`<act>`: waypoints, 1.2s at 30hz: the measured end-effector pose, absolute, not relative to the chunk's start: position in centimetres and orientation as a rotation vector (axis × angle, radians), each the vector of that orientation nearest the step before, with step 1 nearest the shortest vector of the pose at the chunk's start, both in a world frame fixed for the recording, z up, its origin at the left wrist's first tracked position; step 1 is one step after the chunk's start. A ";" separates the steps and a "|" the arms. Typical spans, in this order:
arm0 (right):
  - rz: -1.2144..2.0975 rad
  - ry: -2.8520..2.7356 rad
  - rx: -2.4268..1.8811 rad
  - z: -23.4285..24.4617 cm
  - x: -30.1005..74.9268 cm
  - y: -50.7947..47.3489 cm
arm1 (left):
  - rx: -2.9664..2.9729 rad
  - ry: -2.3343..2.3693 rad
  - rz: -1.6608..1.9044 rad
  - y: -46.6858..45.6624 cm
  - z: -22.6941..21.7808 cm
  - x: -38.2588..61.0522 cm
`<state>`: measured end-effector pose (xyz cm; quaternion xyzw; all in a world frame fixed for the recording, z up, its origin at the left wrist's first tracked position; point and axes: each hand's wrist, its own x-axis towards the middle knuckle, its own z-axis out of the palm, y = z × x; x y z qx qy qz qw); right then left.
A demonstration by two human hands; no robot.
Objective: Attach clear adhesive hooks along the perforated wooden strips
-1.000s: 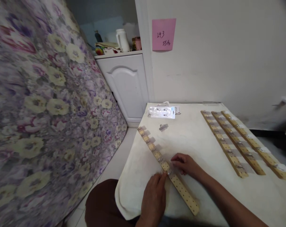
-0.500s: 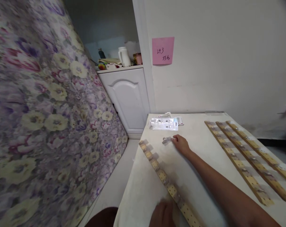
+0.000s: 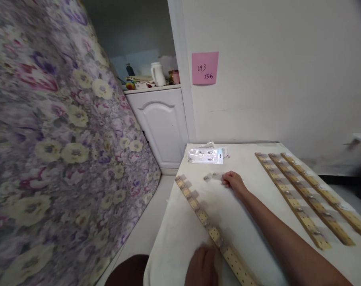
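Note:
My right hand point(image 3: 234, 182) is closed in a pinch on a small clear plastic piece point(image 3: 218, 176) above the white tabletop. Just left of it lies another small clear piece with a metallic-looking hook point(image 3: 208, 177); whether the two touch, I cannot tell. A narrow wooden strip with small holes point(image 3: 214, 233) runs diagonally along the near left side, with several clear hook pieces along its upper part. My left hand point(image 3: 200, 267) rests low in the view against the strip's left edge. It is blurred and dark, its fingertips hidden.
Three more wooden strips point(image 3: 294, 202) with hooks on them lie along the right side. Clear hook packs point(image 3: 204, 156) lie at the table's back edge. A floral curtain point(image 3: 79, 159) hangs at left, and a wall with a pink note point(image 3: 204, 68) stands behind.
My right hand has moved slightly right, drawing a clear piece away from the hook piece that lies on the table. My left hand stays by the strip. The view has shifted slightly.

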<state>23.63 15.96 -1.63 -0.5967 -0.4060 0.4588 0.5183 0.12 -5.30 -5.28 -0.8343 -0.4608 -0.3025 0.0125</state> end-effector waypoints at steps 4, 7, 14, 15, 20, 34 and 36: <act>1.268 -0.930 -1.292 -0.5 25.5 9.8 | -2.642 -1.487 -0.925 -6.1 -3.5 0.2; 1.422 -0.938 -1.181 -0.4 26.2 4.5 | -2.667 -1.509 -0.953 -6.4 -3.1 0.3; 1.592 -1.222 -1.151 -1.8 24.6 -3.2 | -2.771 -1.477 -1.176 -7.7 -2.6 0.8; 1.591 -1.261 -1.165 -1.8 24.4 -3.7 | -2.791 -1.486 -1.210 -8.1 -2.6 1.0; 1.554 -1.344 -1.244 -1.8 24.1 -4.6 | -2.830 -1.485 -1.244 -9.9 -3.3 1.9; 1.474 -1.384 -1.312 -1.4 23.8 -5.2 | -2.804 -1.372 -1.005 -9.9 -3.2 2.3; 1.477 -1.384 -1.308 -1.4 23.7 -5.3 | -2.805 -1.372 -0.975 -9.9 -3.3 2.3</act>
